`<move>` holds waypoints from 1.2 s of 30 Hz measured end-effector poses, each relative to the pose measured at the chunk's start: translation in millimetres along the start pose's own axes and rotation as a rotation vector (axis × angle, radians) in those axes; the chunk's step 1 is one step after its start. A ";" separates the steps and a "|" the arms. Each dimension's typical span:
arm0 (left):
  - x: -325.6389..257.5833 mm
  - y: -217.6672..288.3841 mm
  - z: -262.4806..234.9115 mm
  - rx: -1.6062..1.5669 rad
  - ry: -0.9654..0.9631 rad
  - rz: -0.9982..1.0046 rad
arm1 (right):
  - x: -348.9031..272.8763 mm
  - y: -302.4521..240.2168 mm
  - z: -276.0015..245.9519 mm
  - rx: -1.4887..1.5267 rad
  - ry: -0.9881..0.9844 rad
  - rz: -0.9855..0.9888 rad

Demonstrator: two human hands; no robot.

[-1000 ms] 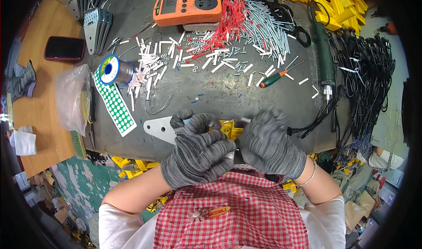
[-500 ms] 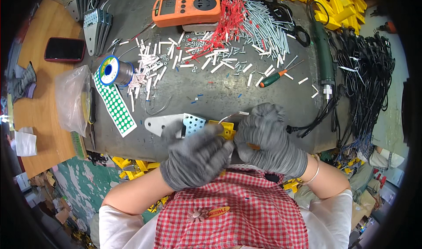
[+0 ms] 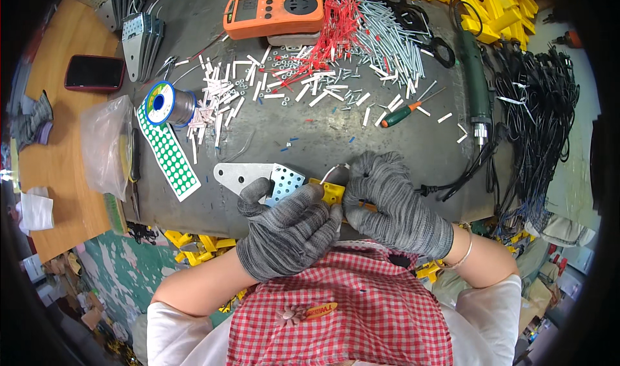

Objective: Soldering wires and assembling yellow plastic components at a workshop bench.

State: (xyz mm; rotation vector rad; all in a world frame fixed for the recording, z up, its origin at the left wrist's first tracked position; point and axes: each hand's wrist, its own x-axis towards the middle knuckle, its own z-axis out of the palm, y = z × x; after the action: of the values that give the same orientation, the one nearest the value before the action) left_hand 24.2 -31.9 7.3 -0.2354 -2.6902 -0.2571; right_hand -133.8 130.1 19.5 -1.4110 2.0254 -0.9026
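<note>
My gloved left hand point(image 3: 284, 227) curls round a metal bracket point(image 3: 244, 174) and the yellow plastic part point(image 3: 332, 192) joined to its right end. The bracket has a plain grey arm with holes and a shiny perforated face. From the yellow part rises a short wire with a white sleeve point(image 3: 329, 173), its tip beside the fingers of my right hand. My gloved right hand point(image 3: 391, 204) is closed against the right side of the yellow part; what its fingertips grip is hidden.
Beyond my hands lie white sleeves point(image 3: 316, 99), red wires point(image 3: 339, 24), long screws point(image 3: 391, 40) and a green-handled screwdriver point(image 3: 402, 116). An orange meter point(image 3: 274, 14) stands behind, a solder spool point(image 3: 169, 104) left. At right are a green power screwdriver point(image 3: 476, 82) and black cords point(image 3: 536, 101).
The bracket and yellow part have shifted slightly to the right. My right hand has turned a little, its fingers now nearer the wire's tip.
</note>
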 end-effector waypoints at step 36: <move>-5.6 -76.1 -30.1 -0.165 -0.173 -0.599 | 234.8 74.4 -120.6 -0.574 0.856 0.293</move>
State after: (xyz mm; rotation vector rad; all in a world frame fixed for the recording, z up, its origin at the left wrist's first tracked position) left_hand 25.6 -112.8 20.8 0.5357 -2.8464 -0.6616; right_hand -344.0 -45.5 33.6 -0.9851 3.2371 -0.9203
